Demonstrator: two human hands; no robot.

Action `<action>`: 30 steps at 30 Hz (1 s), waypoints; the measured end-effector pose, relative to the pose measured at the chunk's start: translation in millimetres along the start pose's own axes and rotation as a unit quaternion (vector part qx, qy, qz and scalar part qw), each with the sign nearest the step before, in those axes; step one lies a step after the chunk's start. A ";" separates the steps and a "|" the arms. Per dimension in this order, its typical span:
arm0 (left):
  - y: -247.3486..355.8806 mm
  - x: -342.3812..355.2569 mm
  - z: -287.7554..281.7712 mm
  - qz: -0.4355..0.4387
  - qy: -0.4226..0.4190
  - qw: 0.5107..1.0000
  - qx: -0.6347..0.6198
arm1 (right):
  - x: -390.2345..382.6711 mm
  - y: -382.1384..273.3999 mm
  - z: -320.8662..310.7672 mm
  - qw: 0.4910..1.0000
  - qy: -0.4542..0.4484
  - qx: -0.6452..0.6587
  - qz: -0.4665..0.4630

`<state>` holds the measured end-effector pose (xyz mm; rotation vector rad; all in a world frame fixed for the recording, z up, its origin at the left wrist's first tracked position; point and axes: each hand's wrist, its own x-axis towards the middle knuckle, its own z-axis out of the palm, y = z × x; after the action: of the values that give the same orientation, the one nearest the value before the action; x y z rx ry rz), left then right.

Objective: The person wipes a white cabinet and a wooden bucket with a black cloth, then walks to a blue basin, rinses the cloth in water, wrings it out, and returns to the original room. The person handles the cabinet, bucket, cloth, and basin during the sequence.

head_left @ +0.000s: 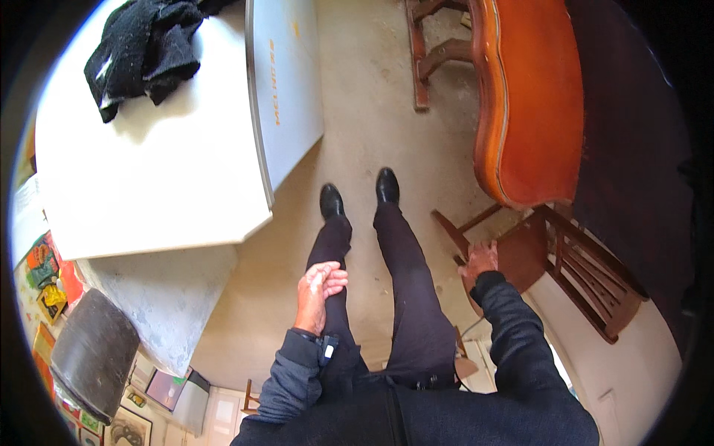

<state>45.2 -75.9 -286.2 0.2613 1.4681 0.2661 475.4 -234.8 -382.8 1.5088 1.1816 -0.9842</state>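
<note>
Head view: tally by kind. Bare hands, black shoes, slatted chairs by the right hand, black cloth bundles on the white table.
Bare hands: 2 (left hand, right hand)
Black shoes: 2
Slatted chair: 1
Black cloth bundle: 1
Total: 6

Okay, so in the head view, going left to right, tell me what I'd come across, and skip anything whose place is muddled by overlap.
Left to right: black cloth, left hand, right shoe, right hand, slatted chair back.
</note>
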 end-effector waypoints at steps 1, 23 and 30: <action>0.8 3.7 -0.8 -0.011 0.005 1.000 -0.001 | 4.4 -0.5 -0.8 1.000 -0.028 -0.007 -0.002; 17.6 18.2 5.8 0.007 -0.068 0.997 -0.041 | 13.8 -15.9 22.7 0.997 -0.027 0.031 -0.064; 17.0 22.6 9.6 0.013 -0.049 0.998 -0.043 | 16.9 -23.5 12.9 0.996 -0.013 0.027 -0.081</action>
<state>56.4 -52.5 -300.9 0.2221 1.3537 0.3325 455.4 -241.7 -406.4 1.4542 1.2834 -1.1482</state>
